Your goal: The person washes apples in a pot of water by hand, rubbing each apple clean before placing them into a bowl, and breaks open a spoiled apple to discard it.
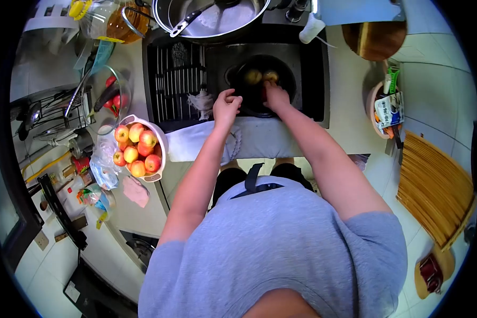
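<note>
A dark round basin (249,109) sits in the black sink (217,58). Two yellowish apples (253,77) show inside it. My right hand (276,97) reaches down into the basin, its fingers curled round a red apple (264,94) that is mostly hidden by the hand. My left hand (227,107) hovers over the sink's front edge, left of the basin, with loosely bent fingers apart and nothing visible in them. To the left, a white and pink bowl (163,143) full of red and yellow apples (138,151) stands on the counter.
A metal drying rack (177,74) with a whitish cloth (201,103) covers the sink's left side. Behind stands a large pot (212,36) with a black-handled knife (188,22) on it. A glass bowl (123,79) holds vegetables. At right hangs a bin (373,108).
</note>
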`<state>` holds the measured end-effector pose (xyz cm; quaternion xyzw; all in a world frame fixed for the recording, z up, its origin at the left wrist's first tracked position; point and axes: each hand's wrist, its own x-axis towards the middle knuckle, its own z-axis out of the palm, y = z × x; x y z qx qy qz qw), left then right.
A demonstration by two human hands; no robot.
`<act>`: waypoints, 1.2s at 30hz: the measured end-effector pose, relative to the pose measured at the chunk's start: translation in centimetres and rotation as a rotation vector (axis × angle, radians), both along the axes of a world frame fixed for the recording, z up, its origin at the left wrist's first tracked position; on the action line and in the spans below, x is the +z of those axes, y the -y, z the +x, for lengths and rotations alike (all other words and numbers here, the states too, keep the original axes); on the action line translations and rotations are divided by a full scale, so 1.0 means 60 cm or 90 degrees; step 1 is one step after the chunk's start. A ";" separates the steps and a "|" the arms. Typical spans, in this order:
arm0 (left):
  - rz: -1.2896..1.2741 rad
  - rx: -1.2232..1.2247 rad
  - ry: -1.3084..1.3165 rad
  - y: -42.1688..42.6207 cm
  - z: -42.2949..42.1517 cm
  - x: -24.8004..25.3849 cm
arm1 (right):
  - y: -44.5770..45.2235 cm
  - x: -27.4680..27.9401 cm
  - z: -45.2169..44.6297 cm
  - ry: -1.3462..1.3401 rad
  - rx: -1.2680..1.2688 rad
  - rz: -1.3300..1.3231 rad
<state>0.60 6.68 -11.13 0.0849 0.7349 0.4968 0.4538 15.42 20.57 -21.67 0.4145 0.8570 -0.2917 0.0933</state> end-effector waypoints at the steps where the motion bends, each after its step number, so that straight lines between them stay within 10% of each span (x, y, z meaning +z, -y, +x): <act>1: -0.013 0.003 0.003 0.009 -0.002 -0.009 | 0.005 -0.022 -0.005 0.078 0.063 0.084; 8: -0.049 -0.093 -0.255 0.055 -0.021 -0.014 | -0.007 -0.021 -0.028 0.255 0.076 0.183; 12: 0.021 -0.158 -0.457 0.056 -0.021 0.021 | -0.012 0.149 -0.034 0.045 0.064 0.000; 14: 0.041 -0.201 -0.544 0.047 -0.013 0.056 | -0.006 0.184 -0.034 -0.404 -0.144 -0.466; 17: 0.119 -0.172 -0.539 0.037 -0.014 0.094 | 0.027 0.268 -0.054 -0.519 -0.217 -0.745; 24: 0.145 -0.082 -0.772 0.099 -0.055 0.177 | 0.066 0.387 -0.098 -0.550 -0.078 -0.810; 25: 0.130 -0.059 -0.766 0.117 -0.062 0.174 | 0.060 0.369 -0.099 -0.499 -0.086 -0.795; 29: 0.070 0.048 -0.771 0.209 -0.095 0.169 | 0.023 0.266 -0.051 -0.082 0.257 0.158; 32: 0.020 0.149 -0.888 0.288 -0.126 0.200 | 0.038 0.267 -0.046 -0.195 0.058 -0.146; 36: -0.117 0.252 -0.957 0.390 -0.170 0.207 | 0.030 0.236 -0.031 -0.175 0.159 0.001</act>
